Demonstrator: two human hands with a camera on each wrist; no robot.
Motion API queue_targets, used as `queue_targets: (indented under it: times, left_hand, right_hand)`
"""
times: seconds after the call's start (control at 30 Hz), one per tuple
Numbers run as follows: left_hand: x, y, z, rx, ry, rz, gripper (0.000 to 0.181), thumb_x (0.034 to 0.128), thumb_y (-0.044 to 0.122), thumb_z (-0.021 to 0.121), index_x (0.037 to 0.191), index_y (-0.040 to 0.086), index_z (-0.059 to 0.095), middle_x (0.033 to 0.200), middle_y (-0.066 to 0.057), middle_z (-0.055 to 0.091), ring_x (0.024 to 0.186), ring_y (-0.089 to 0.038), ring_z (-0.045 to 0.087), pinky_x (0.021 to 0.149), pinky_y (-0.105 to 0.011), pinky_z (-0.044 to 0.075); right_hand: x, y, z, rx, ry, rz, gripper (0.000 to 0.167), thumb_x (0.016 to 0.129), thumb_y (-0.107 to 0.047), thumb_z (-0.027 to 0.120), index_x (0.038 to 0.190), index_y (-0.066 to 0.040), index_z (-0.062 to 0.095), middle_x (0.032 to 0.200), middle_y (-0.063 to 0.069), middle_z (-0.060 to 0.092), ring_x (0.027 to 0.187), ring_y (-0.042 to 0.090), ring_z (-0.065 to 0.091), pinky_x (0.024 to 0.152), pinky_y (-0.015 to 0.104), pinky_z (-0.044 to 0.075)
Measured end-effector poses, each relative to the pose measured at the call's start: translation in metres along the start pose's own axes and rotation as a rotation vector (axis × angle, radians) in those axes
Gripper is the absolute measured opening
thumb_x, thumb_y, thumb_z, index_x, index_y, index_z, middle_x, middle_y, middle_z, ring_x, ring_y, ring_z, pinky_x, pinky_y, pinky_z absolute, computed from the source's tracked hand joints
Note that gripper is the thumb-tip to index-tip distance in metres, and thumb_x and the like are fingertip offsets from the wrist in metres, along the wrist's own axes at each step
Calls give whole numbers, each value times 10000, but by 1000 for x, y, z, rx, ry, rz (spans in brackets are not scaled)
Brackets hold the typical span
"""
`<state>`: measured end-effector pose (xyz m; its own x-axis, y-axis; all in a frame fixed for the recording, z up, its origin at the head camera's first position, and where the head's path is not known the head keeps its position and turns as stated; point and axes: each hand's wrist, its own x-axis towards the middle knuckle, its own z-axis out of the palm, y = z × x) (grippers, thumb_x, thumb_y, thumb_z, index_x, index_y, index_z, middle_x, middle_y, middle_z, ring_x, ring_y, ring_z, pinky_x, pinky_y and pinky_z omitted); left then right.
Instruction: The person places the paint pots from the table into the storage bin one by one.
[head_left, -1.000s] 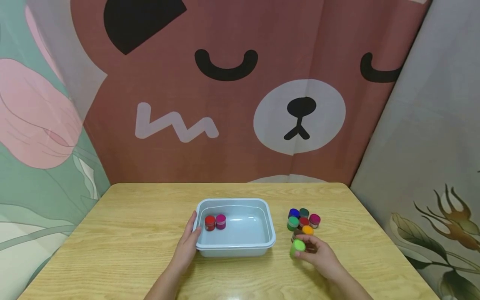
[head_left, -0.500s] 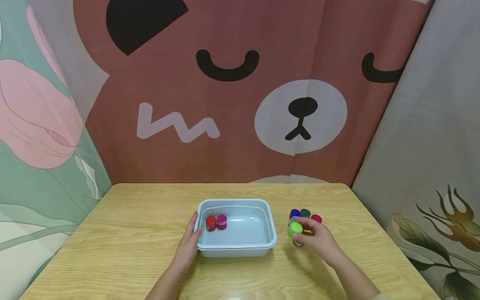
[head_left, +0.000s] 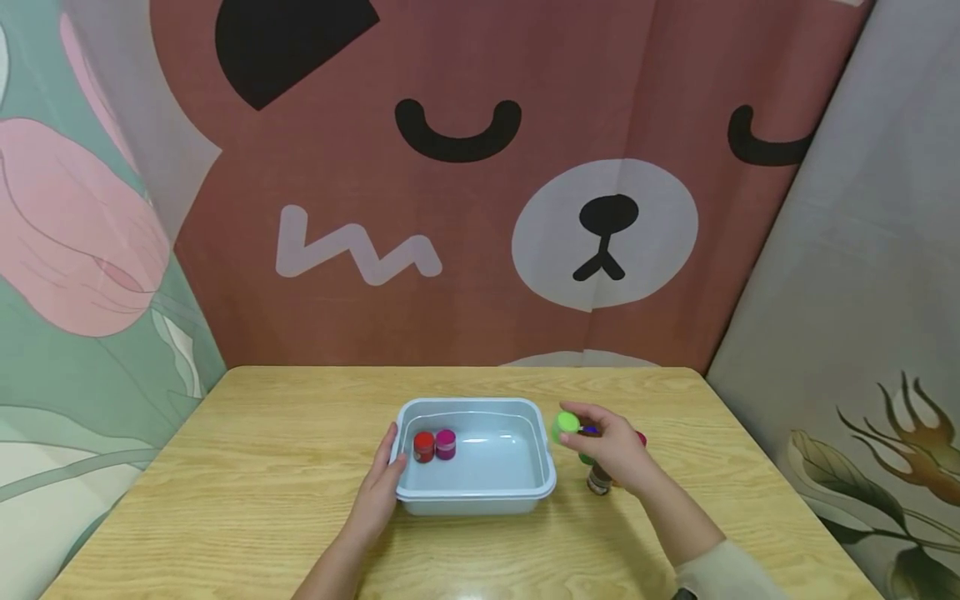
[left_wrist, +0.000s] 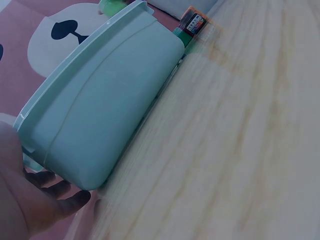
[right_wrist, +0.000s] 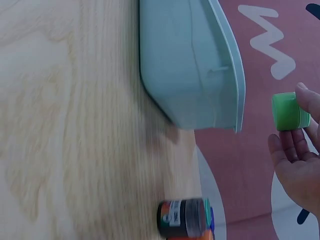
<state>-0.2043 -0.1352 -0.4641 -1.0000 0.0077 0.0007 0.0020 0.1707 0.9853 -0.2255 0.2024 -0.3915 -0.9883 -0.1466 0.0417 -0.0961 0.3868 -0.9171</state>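
My right hand pinches a small paint jar with a light green lid between thumb and fingers. It is held up by the right rim of a pale blue plastic tub. In the right wrist view the green jar is off the table, apart from the tub wall. A red-lidded jar and a magenta-lidded jar stand side by side inside the tub, toward its left. My left hand grips the tub's left side, thumb at the rim; its fingers touch the lower corner.
Several more paint jars stand on the wooden table right of the tub, mostly hidden behind my right hand. Among them are a dark brown jar and a blue-lidded one. A cloth with a printed bear hangs behind the table.
My right hand has lifted the light green jar from near the group's front and carried it up and left toward the tub's right rim. The left hand and tub stay in place.
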Motion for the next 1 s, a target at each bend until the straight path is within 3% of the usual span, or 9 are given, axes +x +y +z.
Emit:
queue_targets:
  times: [0.27,0.63,1.0]
  left_hand:
    - [-1,1,-1,-10,-5,-18,577,1061,261,338,1591,199,117,1662,-124,74,1517,-415,28,1192,-659,43]
    - [-2,1,1,-17,12,7,573,1057,219,348,1585,144,138,1651,-157,103,1507,-433,60,1198,-641,67]
    - [-1,0,2,-10,0,-12,573,1061,255,340,1588,172,131,1658,-132,90,1514,-418,45,1195,-650,52]
  right_hand:
    - [17,-10,19,44,-54,-38,557,899,-199,716,1399,-45,523,1341,173,568,1158,279,597,925,327,575]
    - [42,-18,56,51,-84,-40,514,882,-159,731,1361,-59,573,1320,167,578,1111,247,611,884,328,593]
    - [58,-21,87,-7,-71,-9,504,855,-158,759,1332,-86,612,1280,100,630,1098,210,600,878,315,586]
